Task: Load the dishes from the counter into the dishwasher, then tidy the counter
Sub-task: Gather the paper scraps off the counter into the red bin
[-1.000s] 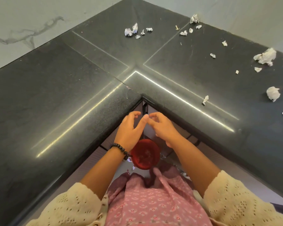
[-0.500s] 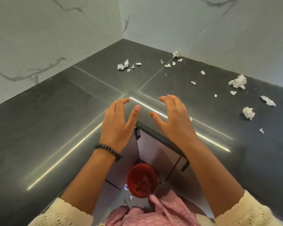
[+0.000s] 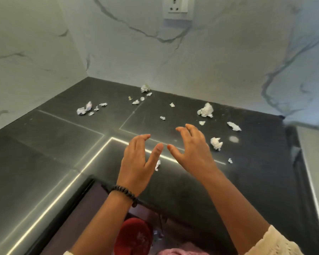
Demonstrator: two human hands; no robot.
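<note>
1. Dark L-shaped counter point(image 3: 44, 144) fills the corner, marble walls point(image 3: 228, 61) closing its two far edges; the inner near edge bends at the person's body, and the left wing lies bare
2. Left hand point(image 3: 136, 162) and right hand point(image 3: 193, 150) hover side by side over the bend, fingers spread and loosely curved, nothing held
3. Red bin point(image 3: 133, 236) sits below the counter edge, mouth up
4. Crumpled paper scraps point(image 3: 205, 110) lie scattered toward the far walls and the right; one long scrap point(image 3: 233, 126) runs slantwise
</note>
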